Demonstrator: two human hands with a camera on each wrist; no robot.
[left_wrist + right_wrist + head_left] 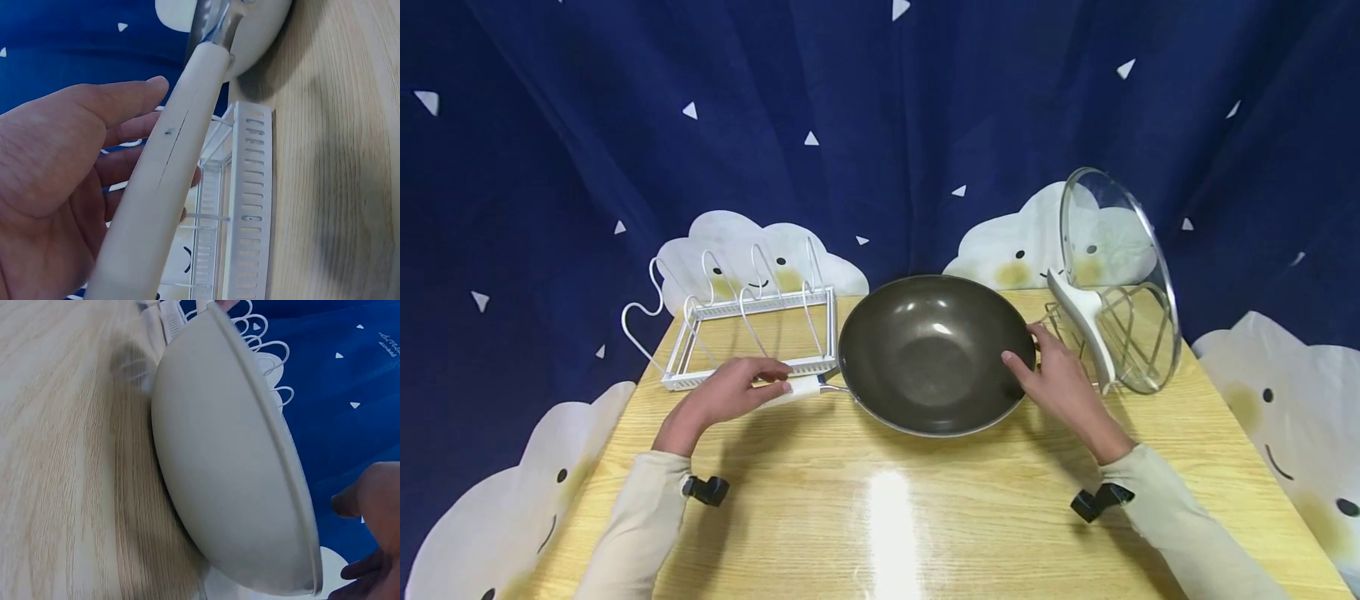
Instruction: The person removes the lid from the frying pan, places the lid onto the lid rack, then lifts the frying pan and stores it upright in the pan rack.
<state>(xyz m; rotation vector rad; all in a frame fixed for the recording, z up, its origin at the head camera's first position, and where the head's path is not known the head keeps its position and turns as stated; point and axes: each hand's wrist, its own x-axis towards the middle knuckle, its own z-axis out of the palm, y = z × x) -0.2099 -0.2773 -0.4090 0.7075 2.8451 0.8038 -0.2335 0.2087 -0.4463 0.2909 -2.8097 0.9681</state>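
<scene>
A wok with a dark inside and a pale outside sits upright on the table, its white handle pointing left. My left hand is loosely around this handle; in the left wrist view the thumb stands apart from it, and the fingers pass behind it, with fingertips showing past its far side. At the wok's right rim is my right hand, thumb and fingers spread. A gap shows between that hand and the rim in the right wrist view.
Behind the left hand stands a white wire rack with upright loops. A glass lid with a grey-white handle leans upright at right, by a metal wire rack. A blue curtain hangs behind the wooden table.
</scene>
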